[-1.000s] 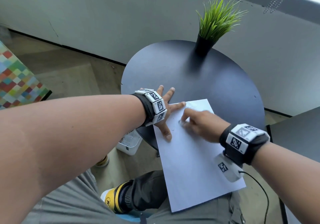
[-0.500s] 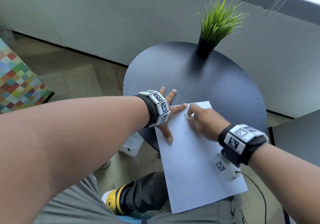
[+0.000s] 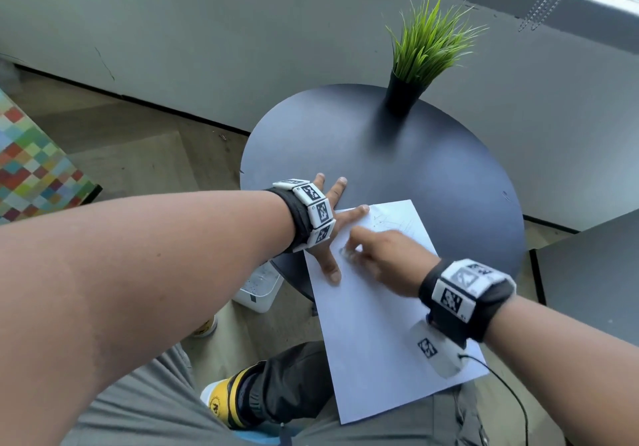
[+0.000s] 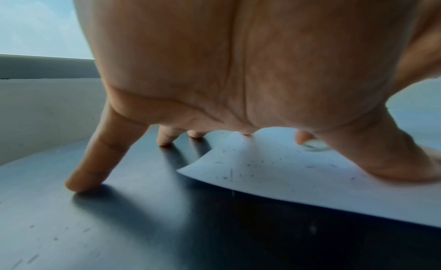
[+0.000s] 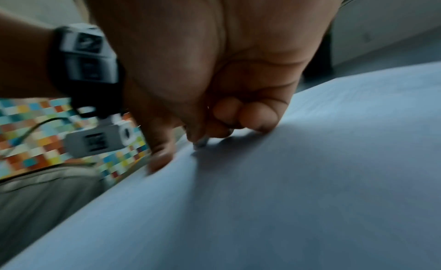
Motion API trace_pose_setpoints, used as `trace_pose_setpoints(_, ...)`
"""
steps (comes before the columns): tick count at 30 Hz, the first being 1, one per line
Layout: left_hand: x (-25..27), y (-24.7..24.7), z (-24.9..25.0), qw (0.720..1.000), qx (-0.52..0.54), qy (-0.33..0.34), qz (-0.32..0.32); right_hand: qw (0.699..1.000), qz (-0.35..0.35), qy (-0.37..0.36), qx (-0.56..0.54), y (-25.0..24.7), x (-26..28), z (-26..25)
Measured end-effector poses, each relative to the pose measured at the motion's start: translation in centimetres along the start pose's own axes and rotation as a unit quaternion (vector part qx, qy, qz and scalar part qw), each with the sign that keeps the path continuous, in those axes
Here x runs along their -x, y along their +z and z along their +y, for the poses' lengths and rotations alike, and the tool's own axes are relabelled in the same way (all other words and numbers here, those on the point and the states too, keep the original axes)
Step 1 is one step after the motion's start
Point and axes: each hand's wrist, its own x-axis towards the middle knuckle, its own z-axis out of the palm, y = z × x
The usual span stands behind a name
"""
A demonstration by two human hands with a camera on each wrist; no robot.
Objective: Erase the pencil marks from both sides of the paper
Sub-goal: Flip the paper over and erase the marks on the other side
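A white sheet of paper (image 3: 383,335) lies on the round black table (image 3: 397,155), its near end hanging over the edge above my lap. Faint pencil scribbles (image 3: 394,221) show near its far corner. My left hand (image 3: 333,228) is spread flat, thumb and forefinger pressing the paper's left edge, the other fingers on the table. My right hand (image 3: 377,255) has its fingers curled and pinches a small whitish eraser (image 5: 201,142) whose tip touches the paper. In the left wrist view the eraser (image 4: 315,145) shows beside the thumb, with dark crumbs scattered on the paper (image 4: 298,172).
A black pot with green artificial grass (image 3: 420,55) stands at the table's far edge. A second dark table (image 3: 594,279) is at the right. A white box (image 3: 259,290) sits on the floor under the table, a multicoloured checked surface (image 3: 31,165) to the left.
My right hand slid away from me with the eraser, then came back toward the left thumb. My left hand stays pressed on the paper's edge.
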Motion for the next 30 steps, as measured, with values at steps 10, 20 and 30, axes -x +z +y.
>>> trace_pose_setpoints(10, 0.1, 0.0, 0.2, 1.0, -0.003, -0.008, -0.005, 0.997, -0.07, -0.025, 0.0, 0.4, 1.6, -0.6)
trace_pose_setpoints(20, -0.3, 0.1, 0.1, 1.0, -0.007, -0.007, -0.004, 0.996, -0.083, -0.031, 0.004, 0.2, 1.9, 0.9)
trace_pose_setpoints(30, 0.2, -0.2, 0.1, 1.0, -0.001, -0.007, -0.008, 0.999, -0.043, 0.003, -0.009, 0.3, 1.6, 0.7)
